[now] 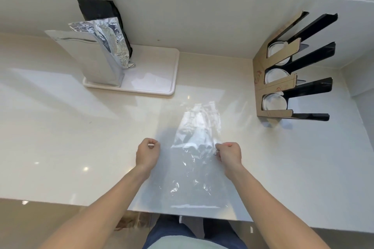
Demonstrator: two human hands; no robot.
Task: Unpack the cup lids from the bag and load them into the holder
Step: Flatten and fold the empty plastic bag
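Clear plastic bag [194, 147] lies flat on the tabletop [60, 127], long axis running away from the person toward the holder [283, 79]. Both hands' fingers pinch its edges: left [147, 152], right [229, 152].

Both forearms are showing bare all the way up from bottom edge of frame, no sleeves, no watch, no rings or gloves on left hand [147, 152] or right hand [229, 154]. At bottom centre the person is wearing dark blue trousers [162, 234], prob. denim, w/ hem of a pale grey-green top [180, 243] showing at the very bottom edge. Nails are looking short & plain where visible; footwear is mostly hidden under the counter edge, so can't tell what kind.
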